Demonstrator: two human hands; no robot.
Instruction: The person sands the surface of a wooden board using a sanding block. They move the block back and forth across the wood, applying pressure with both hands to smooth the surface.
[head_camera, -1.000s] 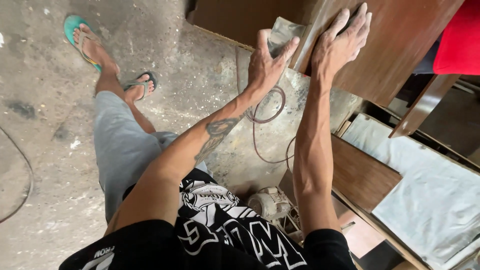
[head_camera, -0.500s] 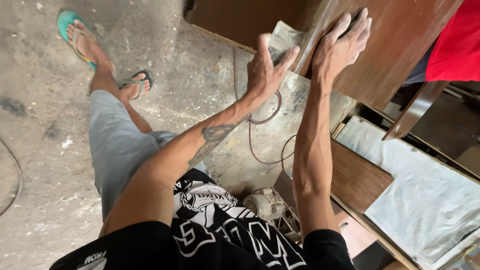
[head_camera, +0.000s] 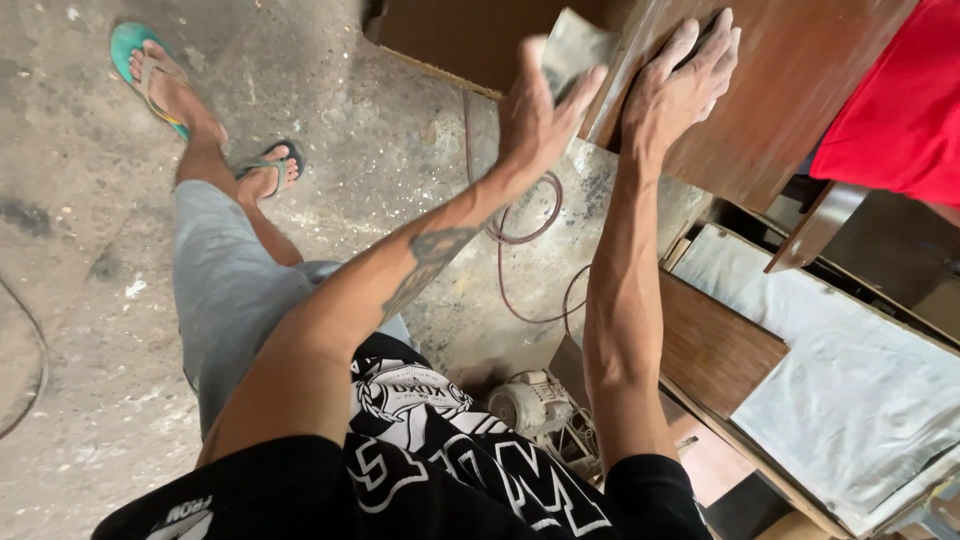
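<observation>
sandpaper: grey sheet (head_camera: 570, 48), folded, pinched in the left hand (head_camera: 535, 115); sits against the side edge of the brown wood panel (head_camera: 790, 90), at the panel's near-left corner.
left grip: thumb on one face of the sheet, fingers wrapped over the other; clamped on the sandpaper. Hand is motion-blurred.
right grip: right hand (head_camera: 680, 85) flat, fingers together and stretched out, palm pressed on the panel's top face just right of the sheet. Something dark shows under the fingertips; cannot tell what it is.
panel: tilted, glossy brown face with pale scuffed streaks running out from under the right hand; the edge beside the sheet looks lighter and dull.
progress (judgement): sanding looks part done. Dull streaks on the face and the pale edge suggest abraded areas; the gloss farther right of the grip looks untouched. How much edge is left is hidden past the frame top.
right of grips: red cloth (head_camera: 900, 110) at the panel's far side, owner out of view.
below the grips: dusty concrete floor (head_camera: 380, 150), a reddish cable (head_camera: 520, 235) looped on it, a small pale motor (head_camera: 535, 405) near the person's knee.
below-right: second brown board (head_camera: 715, 350) lying on a white sheet (head_camera: 860, 380).
left, well apart: person's own feet in flip-flops, one teal (head_camera: 135, 50).
</observation>
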